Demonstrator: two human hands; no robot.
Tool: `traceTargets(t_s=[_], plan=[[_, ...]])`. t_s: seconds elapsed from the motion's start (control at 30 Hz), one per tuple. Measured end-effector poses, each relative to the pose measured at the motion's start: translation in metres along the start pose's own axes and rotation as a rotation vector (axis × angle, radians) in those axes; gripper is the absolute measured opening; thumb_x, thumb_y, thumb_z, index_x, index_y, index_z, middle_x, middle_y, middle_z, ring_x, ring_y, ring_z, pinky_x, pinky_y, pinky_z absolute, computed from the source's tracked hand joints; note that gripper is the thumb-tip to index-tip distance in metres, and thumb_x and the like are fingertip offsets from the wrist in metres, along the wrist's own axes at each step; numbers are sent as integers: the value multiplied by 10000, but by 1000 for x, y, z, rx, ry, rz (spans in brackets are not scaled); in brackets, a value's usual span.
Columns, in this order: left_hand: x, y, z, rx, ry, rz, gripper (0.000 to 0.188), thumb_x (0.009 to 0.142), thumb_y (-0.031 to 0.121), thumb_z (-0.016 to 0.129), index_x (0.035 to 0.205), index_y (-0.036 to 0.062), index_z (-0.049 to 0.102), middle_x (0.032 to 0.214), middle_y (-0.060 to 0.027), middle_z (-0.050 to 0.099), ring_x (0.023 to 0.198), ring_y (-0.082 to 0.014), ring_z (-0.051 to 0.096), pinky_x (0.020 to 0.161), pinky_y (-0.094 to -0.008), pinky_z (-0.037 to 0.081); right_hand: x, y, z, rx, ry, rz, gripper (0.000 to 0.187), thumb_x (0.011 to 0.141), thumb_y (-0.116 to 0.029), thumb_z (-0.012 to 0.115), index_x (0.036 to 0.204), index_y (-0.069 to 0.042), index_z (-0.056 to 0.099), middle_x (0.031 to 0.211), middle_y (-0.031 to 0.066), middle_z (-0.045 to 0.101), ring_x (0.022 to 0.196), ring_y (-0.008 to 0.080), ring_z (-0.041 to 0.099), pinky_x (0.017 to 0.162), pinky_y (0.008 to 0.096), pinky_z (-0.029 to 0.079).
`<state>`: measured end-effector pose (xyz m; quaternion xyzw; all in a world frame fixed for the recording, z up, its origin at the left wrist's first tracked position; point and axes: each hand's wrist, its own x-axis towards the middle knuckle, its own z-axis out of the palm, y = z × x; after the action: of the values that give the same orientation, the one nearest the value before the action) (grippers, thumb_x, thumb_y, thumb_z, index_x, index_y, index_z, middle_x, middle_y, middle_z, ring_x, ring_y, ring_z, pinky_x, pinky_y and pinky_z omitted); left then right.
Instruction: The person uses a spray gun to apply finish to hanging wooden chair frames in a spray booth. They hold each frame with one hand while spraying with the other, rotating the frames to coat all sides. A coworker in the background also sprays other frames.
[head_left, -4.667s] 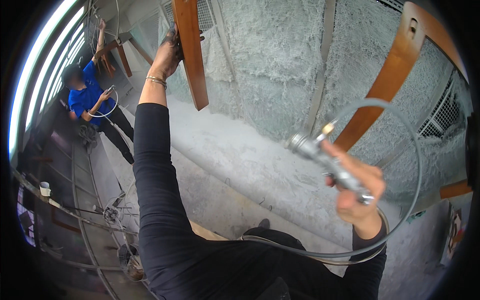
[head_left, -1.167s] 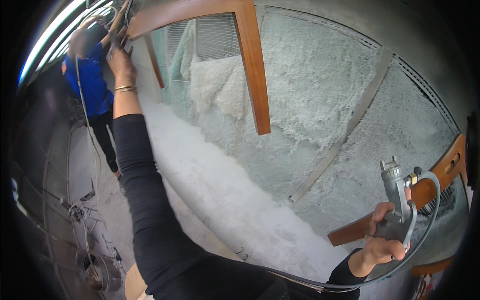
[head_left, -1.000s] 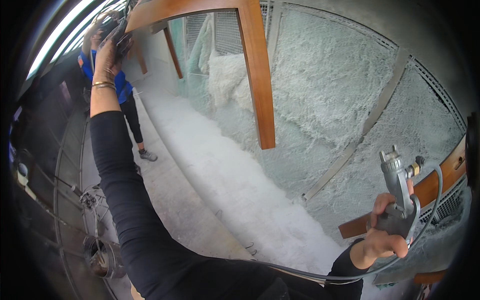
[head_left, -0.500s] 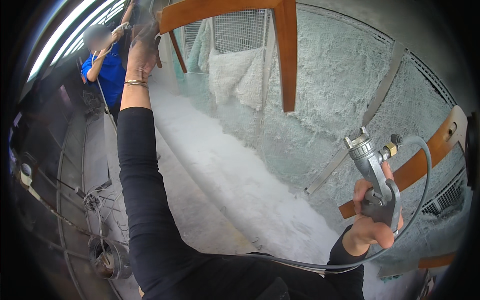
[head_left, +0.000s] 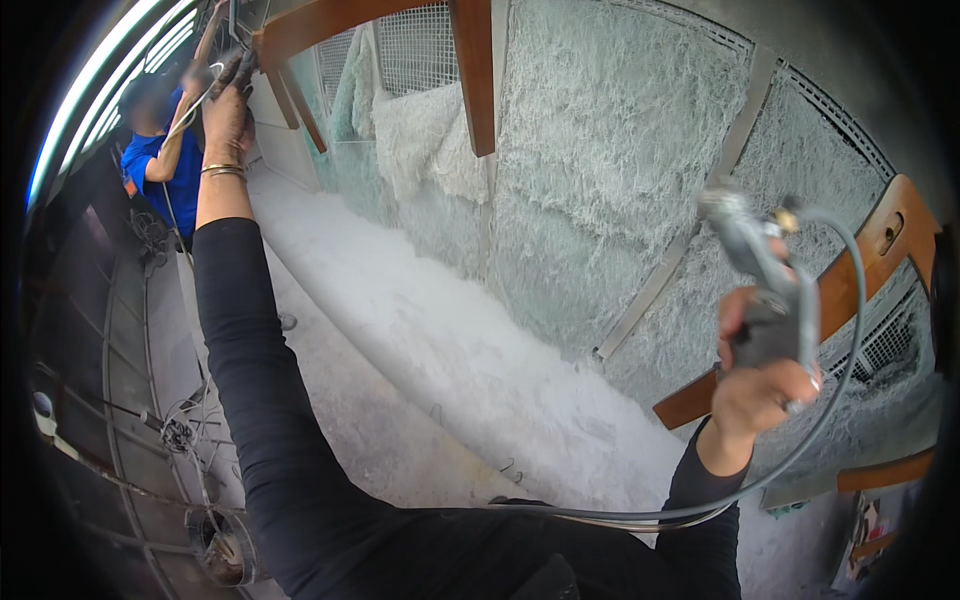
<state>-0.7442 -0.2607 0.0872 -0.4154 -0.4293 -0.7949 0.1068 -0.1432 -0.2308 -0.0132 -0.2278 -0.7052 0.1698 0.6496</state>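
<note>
At the upper left, my left hand [head_left: 228,115], its fingers darkly stained, is closed at the end of a brown wooden furniture frame [head_left: 472,80]. A bent metal hook [head_left: 235,25] shows just above those fingers. My right hand [head_left: 755,390] is wrapped around a metal spray gun [head_left: 770,310], which is smeared by motion, with its head pointing up. A grey hose [head_left: 855,290] runs from the gun's fitting down and across in front of my body. Behind the gun hangs another brown wooden frame [head_left: 870,260] with a slot near its top.
A person in a blue shirt [head_left: 180,180] stands at the far left with arms raised, holding a hose. Pale fibrous filter sheets [head_left: 620,150] cover the wall. White residue [head_left: 420,310] lies along its foot. A bucket [head_left: 225,550] stands at the lower left near tangled cords.
My left hand and the wooden frame have moved left and up. My right hand has raised the spray gun slightly and tilted it. The view has shifted a little.
</note>
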Motion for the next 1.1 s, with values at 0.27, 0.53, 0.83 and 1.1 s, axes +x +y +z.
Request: traceTargets(t_s=[0.27,0.53,0.83,1.1], plan=[[-23,51,-16,8,-85,58,386,1008,82,569,1378,-23,544,1373,-96,595,1239,-166,578,1056,-282,447,-8,46,54,-151,-542,-65,496,838,-259,813,1230,13,679,1097,196,735,854,229,752,733,291,562],[-65,128,-9,172,-107,235,302,980,33,578,1264,40,680,1232,-93,686,1121,-186,659,985,-310,503,2,10,24,48,-167,-303,584,886,-420,745,1252,26,655,1100,222,728,798,193,735,670,283,573],[-128,201,106,122,-306,464,122,872,70,731,939,-32,722,850,-89,741,805,-151,711,750,-255,554,5,-4,97,-64,-309,-687,568,875,-389,752,1308,-39,637,1027,138,754,716,165,710,579,269,537],[-159,223,137,404,-257,437,182,809,51,766,887,-104,710,810,-160,746,758,-166,725,708,-254,567,-49,-4,138,-149,-883,-270,506,830,-398,789,1224,-90,707,861,99,765,598,143,675,530,266,519]])
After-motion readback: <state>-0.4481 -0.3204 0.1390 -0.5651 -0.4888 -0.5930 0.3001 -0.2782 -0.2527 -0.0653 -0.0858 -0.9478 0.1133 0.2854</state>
